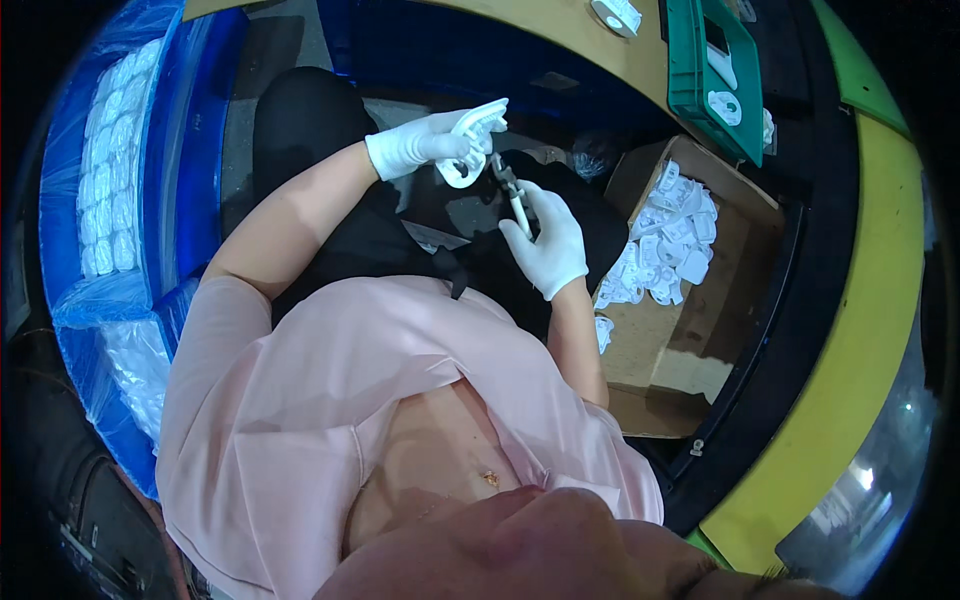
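Note:
Gloved in white, my left hand [425, 143] grips a white plastic part [472, 150] with a curved, ring-like lower end, held up over my lap. Just to its right, my right hand [551, 243] is closed round pale-handled pliers or cutters [516, 202]. Their dark metal jaws point up toward the part, and a small gap seems to lie between the two. The fingers of my left hand partly hide the part.
At right, a cardboard box [640, 400] holds a heap of white plastic pieces [672, 235]. A green crate [690, 110] with white parts stands on the tan tabletop [540, 22], near another white part [618, 16]. Blue plastic-lined bins [165, 200] with wrapped white items stand at left.

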The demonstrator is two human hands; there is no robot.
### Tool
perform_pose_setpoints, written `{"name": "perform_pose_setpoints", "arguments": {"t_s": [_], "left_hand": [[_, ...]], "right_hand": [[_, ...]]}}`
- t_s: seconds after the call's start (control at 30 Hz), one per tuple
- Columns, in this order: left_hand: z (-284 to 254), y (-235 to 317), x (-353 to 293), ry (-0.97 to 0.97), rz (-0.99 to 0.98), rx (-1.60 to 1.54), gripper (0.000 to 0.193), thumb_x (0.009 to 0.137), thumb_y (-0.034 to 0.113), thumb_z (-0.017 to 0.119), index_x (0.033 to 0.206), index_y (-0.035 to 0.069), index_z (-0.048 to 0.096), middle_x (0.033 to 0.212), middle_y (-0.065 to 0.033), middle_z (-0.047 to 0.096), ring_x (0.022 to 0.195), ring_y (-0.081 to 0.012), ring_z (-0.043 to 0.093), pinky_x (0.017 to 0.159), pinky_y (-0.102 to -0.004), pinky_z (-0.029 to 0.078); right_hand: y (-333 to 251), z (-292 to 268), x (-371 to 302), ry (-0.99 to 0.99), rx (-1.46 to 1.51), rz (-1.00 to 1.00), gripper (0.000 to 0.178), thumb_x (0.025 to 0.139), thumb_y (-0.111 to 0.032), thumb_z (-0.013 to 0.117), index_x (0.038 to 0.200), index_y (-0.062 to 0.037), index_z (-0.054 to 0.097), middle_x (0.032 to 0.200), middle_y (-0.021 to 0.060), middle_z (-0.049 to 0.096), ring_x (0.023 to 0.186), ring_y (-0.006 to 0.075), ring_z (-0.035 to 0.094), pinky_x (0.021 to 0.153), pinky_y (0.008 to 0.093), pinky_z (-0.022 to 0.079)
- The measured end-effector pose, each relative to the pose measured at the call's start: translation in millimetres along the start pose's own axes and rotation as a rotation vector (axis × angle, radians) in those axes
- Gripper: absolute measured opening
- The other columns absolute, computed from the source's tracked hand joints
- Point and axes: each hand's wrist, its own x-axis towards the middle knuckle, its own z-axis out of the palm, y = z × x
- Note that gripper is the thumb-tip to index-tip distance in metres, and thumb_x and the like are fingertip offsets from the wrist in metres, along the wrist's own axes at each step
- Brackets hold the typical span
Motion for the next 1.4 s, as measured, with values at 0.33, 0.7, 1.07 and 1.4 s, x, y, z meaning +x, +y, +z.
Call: {"name": "perform_pose_setpoints", "arguments": {"t_s": [0.33,0.7,1.07,1.4], "left_hand": [[10,9,0,-0.056,-0.051,0.039,0.088,0.058,0.033,0.071,0.135,0.003,0.043,0.094,-0.0004,0.054,0.085,-0.0099,0.052,0.079,-0.0232,0.044],[12,8,-3,-0.064,-0.084,0.17,0.085,0.061,0.022,0.066,0.14,0.003,0.038,0.091,-0.0013,0.054,0.082,-0.0103,0.051,0.074,-0.0242,0.045],[10,3,-6,-0.038,-0.063,0.348,0.073,0.068,0.024,0.069,0.136,0.007,0.047,0.111,-0.011,0.061,0.098,-0.0192,0.058,0.086,-0.0307,0.047],[14,0,-7,0.0,-0.103,0.279,0.071,0.07,0.024,0.073,0.134,0.005,0.048,0.109,-0.0099,0.061,0.097,-0.0176,0.058,0.083,-0.0292,0.048]], "right_hand": [[-7,1,4,-0.288,-0.284,0.002,0.044,0.076,-0.02,0.068,0.118,-0.0105,0.057,0.099,0.0125,0.06,0.092,0.0324,0.06,0.08,0.0414,0.049],[-14,-2,8,-0.381,-0.335,0.011,0.044,0.076,-0.015,0.066,0.119,-0.0089,0.058,0.097,0.0155,0.061,0.089,0.0348,0.061,0.078,0.0408,0.05],[-19,11,5,-0.462,-0.396,0.056,0.041,0.08,-0.014,0.06,0.12,-0.0078,0.055,0.095,0.0175,0.06,0.09,0.0362,0.061,0.079,0.0422,0.05],[-14,20,12,-0.526,-0.465,0.056,0.027,0.081,-0.01,0.055,0.107,-0.0069,0.056,0.094,0.0195,0.062,0.087,0.0374,0.063,0.077,0.0442,0.051]]}}
